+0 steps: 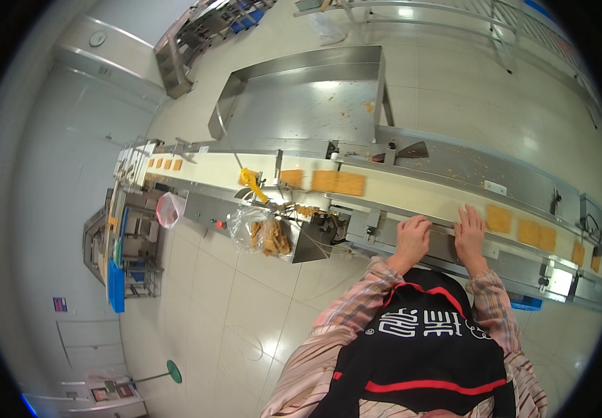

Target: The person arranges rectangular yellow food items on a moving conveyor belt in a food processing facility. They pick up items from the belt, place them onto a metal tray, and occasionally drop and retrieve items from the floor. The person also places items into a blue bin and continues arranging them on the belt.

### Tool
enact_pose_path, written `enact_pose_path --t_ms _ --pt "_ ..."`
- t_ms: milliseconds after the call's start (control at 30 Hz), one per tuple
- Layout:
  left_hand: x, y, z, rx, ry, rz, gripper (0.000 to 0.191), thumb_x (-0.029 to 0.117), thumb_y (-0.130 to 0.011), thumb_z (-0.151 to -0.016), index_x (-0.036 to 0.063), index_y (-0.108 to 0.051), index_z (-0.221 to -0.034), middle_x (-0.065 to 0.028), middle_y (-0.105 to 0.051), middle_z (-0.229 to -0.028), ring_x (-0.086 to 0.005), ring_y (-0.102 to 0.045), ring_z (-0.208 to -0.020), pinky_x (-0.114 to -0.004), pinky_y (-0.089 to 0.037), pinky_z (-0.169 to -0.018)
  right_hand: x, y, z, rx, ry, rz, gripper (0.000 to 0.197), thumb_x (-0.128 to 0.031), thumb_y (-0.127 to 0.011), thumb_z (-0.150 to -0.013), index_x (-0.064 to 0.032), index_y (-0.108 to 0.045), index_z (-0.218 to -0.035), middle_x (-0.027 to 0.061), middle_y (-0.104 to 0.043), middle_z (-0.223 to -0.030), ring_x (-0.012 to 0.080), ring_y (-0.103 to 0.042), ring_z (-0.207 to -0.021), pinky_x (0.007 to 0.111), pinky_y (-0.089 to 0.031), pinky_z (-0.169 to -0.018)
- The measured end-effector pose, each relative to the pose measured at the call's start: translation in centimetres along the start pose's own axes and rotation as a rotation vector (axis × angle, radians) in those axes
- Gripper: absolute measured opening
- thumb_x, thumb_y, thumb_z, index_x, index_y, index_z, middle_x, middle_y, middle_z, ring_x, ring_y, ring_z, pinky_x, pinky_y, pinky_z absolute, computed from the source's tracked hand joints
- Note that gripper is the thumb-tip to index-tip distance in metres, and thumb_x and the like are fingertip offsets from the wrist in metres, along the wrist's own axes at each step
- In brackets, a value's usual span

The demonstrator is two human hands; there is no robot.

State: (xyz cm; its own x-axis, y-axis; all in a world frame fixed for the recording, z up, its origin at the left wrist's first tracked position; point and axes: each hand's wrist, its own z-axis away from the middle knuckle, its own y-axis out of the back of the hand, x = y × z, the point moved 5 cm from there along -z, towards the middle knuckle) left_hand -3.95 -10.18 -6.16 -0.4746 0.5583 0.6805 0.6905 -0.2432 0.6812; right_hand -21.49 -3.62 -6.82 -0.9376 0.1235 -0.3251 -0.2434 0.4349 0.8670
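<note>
My left hand (410,240) rests at the near metal side rail (384,209) of a conveyor, its fingers bent over the edge. Whether it grips the rail is hidden. Beside it, my right hand (469,235) reaches across the same rail with fingers extended and nothing visible in it. The fingertips are over the cream conveyor belt (416,196). Just right of them lies a flat, square, golden-brown food sheet (499,218). A pair of similar sheets (536,235) sits further right. To the left, two more food sheets (338,183) lie edge to edge on the belt.
Behind the belt stands a crumb-strewn stainless steel tray table (301,104). A scraper (414,150) lies on the far ledge. A yellow air blow gun (251,184) hangs over the belt. Left of me, a clear plastic bag (248,222) holds broken pieces near a red button (221,224).
</note>
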Motion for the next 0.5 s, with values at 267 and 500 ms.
enact_pose_path --t_ms 267,500 --pt "-6.0 7.2 8.8 0.289 0.207 -0.100 0.018 0.002 -0.062 -0.076 0.0090 -0.066 -0.093 -0.0088 -0.062 -0.102 -0.0284 -0.058 -0.101 -0.042 -0.042 -0.085 -9.6 -2.0 -1.9 -0.117 0.157 -0.257 0.042 -0.013 -0.061 -0.083 -0.0049 -0.057 -0.124 0.0168 -0.053 -0.130 0.0378 -0.052 -0.114 0.048 -0.038 -0.101" --pt "-14.6 11.3 18.4 0.550 0.596 -0.150 0.012 0.001 -0.058 -0.079 0.0065 -0.066 -0.087 -0.0140 -0.057 -0.088 -0.0338 -0.056 -0.086 -0.042 -0.045 -0.075 -19.2 -8.4 -8.3 -0.164 0.376 -0.208 0.046 -0.017 -0.061 -0.086 -0.0050 -0.054 -0.130 0.0170 -0.050 -0.136 0.0363 -0.047 -0.124 0.046 -0.037 -0.104"
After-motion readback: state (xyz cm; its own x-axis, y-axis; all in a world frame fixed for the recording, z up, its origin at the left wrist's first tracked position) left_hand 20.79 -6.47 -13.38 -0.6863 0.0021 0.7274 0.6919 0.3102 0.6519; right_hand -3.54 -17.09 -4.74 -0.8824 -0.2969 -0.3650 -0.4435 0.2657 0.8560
